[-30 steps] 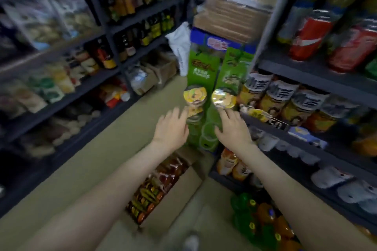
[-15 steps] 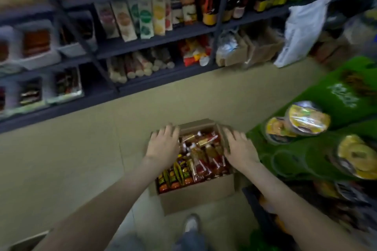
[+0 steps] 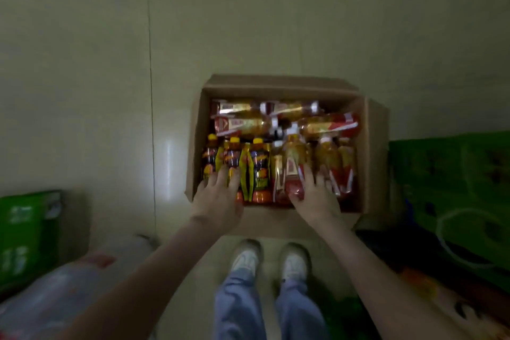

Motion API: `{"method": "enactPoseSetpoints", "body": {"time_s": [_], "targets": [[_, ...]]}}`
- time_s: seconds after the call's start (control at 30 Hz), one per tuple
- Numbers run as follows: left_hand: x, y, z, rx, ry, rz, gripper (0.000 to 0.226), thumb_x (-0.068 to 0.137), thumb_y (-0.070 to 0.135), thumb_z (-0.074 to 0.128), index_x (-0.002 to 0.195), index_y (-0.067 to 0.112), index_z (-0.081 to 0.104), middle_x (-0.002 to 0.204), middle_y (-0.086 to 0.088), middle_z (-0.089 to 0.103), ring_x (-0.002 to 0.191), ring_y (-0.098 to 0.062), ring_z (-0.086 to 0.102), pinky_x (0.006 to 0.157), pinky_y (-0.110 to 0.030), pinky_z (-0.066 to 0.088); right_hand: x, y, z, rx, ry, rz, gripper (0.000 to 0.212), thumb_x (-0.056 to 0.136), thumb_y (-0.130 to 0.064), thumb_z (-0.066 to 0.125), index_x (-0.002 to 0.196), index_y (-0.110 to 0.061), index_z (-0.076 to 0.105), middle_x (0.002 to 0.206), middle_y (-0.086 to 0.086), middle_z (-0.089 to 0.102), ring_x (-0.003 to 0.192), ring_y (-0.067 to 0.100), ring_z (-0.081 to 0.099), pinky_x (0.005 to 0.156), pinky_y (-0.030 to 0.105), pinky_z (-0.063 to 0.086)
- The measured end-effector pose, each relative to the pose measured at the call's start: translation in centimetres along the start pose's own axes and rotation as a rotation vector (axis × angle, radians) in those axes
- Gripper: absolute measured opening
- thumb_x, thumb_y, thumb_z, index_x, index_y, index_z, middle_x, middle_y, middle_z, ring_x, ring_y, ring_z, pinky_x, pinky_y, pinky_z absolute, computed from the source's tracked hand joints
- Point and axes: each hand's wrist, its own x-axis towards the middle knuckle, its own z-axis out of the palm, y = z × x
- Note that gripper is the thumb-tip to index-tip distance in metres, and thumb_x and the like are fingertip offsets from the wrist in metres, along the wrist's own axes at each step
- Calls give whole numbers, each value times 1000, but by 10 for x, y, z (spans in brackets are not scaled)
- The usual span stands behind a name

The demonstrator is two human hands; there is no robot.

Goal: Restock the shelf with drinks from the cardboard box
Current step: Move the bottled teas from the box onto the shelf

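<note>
Cardboard box [image 3: 278, 85]: flat left hand [image 3: 218, 201] touches dark bottles [image 3: 259, 165], right hand [image 3: 314, 199] amber bottles [image 3: 328, 157].

Both arms reach forward and down, bare to above the elbow. The left forearm [image 3: 154, 270] runs in from the lower left and the right forearm [image 3: 372, 270] from the lower right, drawing nearer each other toward the wrists. The left hand [image 3: 218, 199] is palm down, its fingers [image 3: 220, 176] straight and slightly spread, pointing away from the body. The right hand [image 3: 317, 199] is also palm down, level with the left and well apart from it, fingers extended, thumb out toward the left hand. Blur hides finer detail. Below, between the arms, are two legs [image 3: 240, 306] in blue jeans and white shoes [image 3: 245, 257].
</note>
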Motion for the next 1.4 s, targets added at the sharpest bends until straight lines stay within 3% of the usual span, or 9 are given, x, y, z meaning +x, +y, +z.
{"method": "enactPoseSetpoints", "body": {"time_s": [0.3,0.5,0.6,0.7,0.83,0.97,1.2,1.3,1.4], "targets": [[53,18,88,-226,-57,-3,67,96,20,42,152,29,7,150,-15,23,135,-31,31,107,-42,33,51,-5,60,255,75,170,101,79,-38,72,148,-31,-2,142,13,29,125,30,39,90,43,49],[71,57,57,-1281,-81,-140,43,102,29,39,144,38,33,134,9,46,119,-8,47,96,-15,39,48,-11,45,989,43,221,97,76,-24,76,146,-34,9,126,-3,51,104,14,55,72,18,43],[88,64,44,-1552,-173,-218,48,95,48,49,140,48,34,124,12,56,116,-12,55,102,-34,44,33,-11,48,1003,1,122,98,73,-26,80,143,-37,12,124,-10,48,105,10,54,84,26,48],[99,65,50,-1500,-218,-241,88,80,55,68,142,58,6,119,12,58,111,-16,58,100,-36,44,25,-9,59,943,-95,-51,93,73,-24,79,142,-35,18,133,-10,46,116,5,53,90,24,48],[100,63,67,-1048,-217,-255,111,81,40,72,143,47,-21,134,-20,43,116,-38,53,94,-37,43,31,9,51,692,-377,-185,74,82,-30,73,143,-29,31,139,-8,42,132,11,40,101,16,38],[106,69,69,-810,-254,-274,108,84,38,67,142,45,-24,136,-25,29,115,-44,51,94,-46,44,51,52,37,114,45,-29,74,90,-44,57,150,-38,14,159,-5,7,147,22,0,119,46,7],[104,65,70,-700,-255,-253,119,79,39,74,139,47,-29,131,-22,40,109,-38,55,91,-45,48,69,59,38,-12,-39,192,105,85,-43,67,147,-42,-17,158,1,-22,144,44,6,114,58,22],[82,50,52,-748,-239,-217,114,80,38,71,138,52,-26,125,-18,52,103,-34,59,88,-41,51,71,46,11,140,-119,296,111,81,-34,74,147,-45,-15,160,11,-5,143,43,14,111,59,26],[47,35,17,-882,-146,-186,106,83,38,67,140,54,-20,120,-8,58,104,-30,62,92,-41,50,51,39,-24,542,-121,382,92,77,-24,75,150,-37,20,148,10,38,132,35,38,105,45,38]]}}
